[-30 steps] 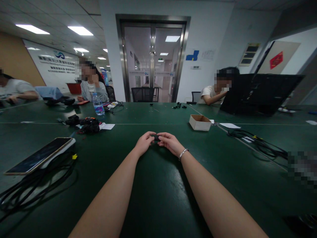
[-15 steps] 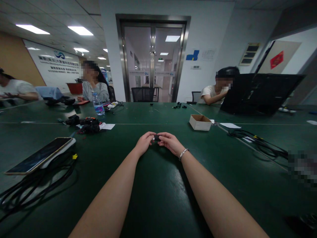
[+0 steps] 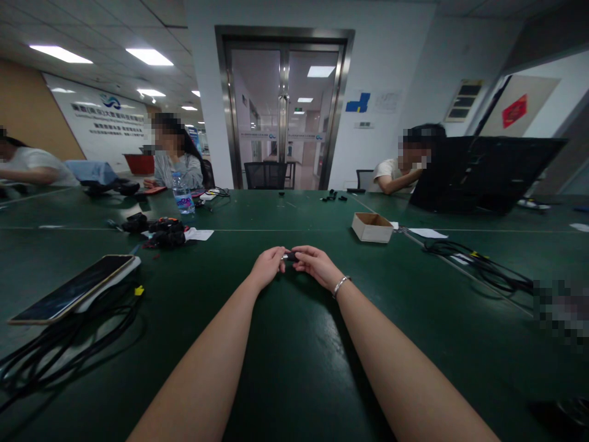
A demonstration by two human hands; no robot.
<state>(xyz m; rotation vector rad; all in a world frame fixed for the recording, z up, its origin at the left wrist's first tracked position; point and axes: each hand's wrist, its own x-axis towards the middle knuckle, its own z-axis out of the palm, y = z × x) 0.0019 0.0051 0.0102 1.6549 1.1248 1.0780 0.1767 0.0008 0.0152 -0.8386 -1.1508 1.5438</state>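
Observation:
Both hands meet over the green table (image 3: 294, 356), in the middle of the view. They hold a small dark object (image 3: 291, 256) with a silvery left end; it is too small to name. My left hand (image 3: 268, 267) is closed, its thumb and fingertips pinching the silvery end. On the other side, my right hand (image 3: 317, 265) is closed on the black end, with a silver bracelet (image 3: 341, 286) round the wrist. The fingers partly hide the object.
A small open box (image 3: 372, 229) stands ahead to the right. At left lie a phone (image 3: 76, 288) and coiled black cables (image 3: 92, 344). A water bottle (image 3: 183, 195), a dark monitor (image 3: 483, 175) and several small black pieces (image 3: 334, 196) are farther back. Other people sit across the table.
The fingers of my left hand have shifted slightly, and more of the object's silvery end shows between the hands. My right hand is nearly still.

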